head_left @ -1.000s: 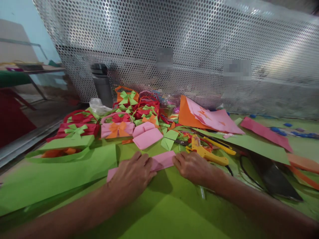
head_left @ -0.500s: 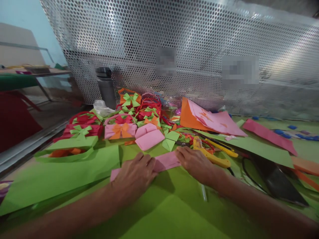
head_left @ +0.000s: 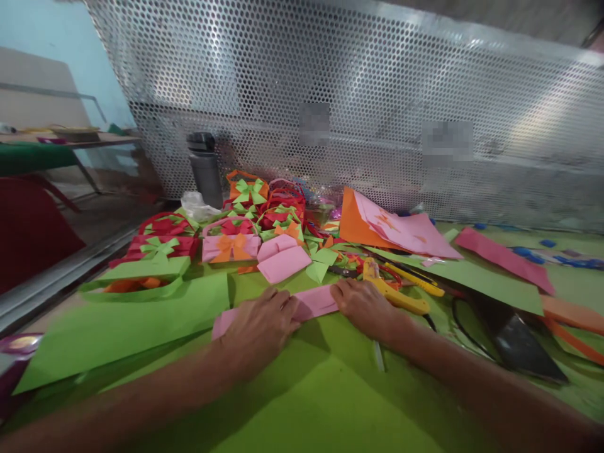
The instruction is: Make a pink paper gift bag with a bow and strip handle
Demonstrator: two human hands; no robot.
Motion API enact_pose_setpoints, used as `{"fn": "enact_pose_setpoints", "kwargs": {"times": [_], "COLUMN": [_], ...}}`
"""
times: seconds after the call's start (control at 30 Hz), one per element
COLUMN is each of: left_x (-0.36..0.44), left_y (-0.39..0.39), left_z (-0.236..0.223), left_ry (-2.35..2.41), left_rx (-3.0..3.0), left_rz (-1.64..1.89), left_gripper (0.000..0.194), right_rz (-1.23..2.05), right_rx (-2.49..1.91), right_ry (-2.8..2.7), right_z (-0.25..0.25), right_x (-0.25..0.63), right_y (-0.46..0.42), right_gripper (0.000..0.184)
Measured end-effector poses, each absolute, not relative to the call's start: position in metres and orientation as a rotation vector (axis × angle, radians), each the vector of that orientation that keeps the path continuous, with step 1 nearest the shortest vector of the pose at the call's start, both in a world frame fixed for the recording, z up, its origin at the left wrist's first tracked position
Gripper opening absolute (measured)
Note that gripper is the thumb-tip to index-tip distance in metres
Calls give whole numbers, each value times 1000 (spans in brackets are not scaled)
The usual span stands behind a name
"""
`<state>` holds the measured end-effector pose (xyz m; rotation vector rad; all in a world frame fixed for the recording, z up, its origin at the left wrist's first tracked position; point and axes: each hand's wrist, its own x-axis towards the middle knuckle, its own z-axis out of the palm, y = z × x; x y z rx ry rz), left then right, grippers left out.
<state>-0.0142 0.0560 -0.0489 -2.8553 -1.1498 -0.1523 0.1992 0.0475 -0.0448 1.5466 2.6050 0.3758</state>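
Little changes over the last second: the left hand [head_left: 262, 318] stays about where it was on the folded pink paper strip [head_left: 315, 303], while the right hand [head_left: 361, 307] shifts slightly up and now covers more of the strip's right end. Probably means the strip is being held straight and its fold pressed flat. Both hands' fingers are curled down onto the paper (pinching or only pressing, can't tell from here). Strip lies slantwise on the green surface [head_left: 330, 396], front and centre. Yellow glue gun [head_left: 401, 298] sits just beyond the right hand, clear glue stick [head_left: 379, 357] near that wrist; both look easy to bump. Pink folded paper piece [head_left: 285, 260] and green paper cutout [head_left: 321, 264] lie just past the strip. Left: large green paper sheet [head_left: 136, 327], pink paper bag [head_left: 207, 249] with an orange bow [head_left: 230, 246]. Grey bottle [head_left: 206, 177] stands behind.
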Motion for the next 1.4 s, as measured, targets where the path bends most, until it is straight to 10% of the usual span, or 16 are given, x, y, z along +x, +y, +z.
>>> {"fn": "enact_pose_setpoints", "kwargs": {"times": [0.5,0.93,1.4], "left_x": [-13,-16,-22], "left_y": [55,54,-2], "left_z": [-42,-37,-11], "left_ry": [-1200,-1110,-747], "left_rx": [-2848,-2726,-2626], "left_rz": [-173,-334,169], "left_gripper": [25,30,15], "right_rz": [-546,319,440], "right_rx": [2083,1908,1471], "right_ry": [2849,3143,3005], "right_z": [-41,-41,-24], "right_x": [203,194,207], "right_y": [59,42,-37], "right_gripper": [41,23,19]}}
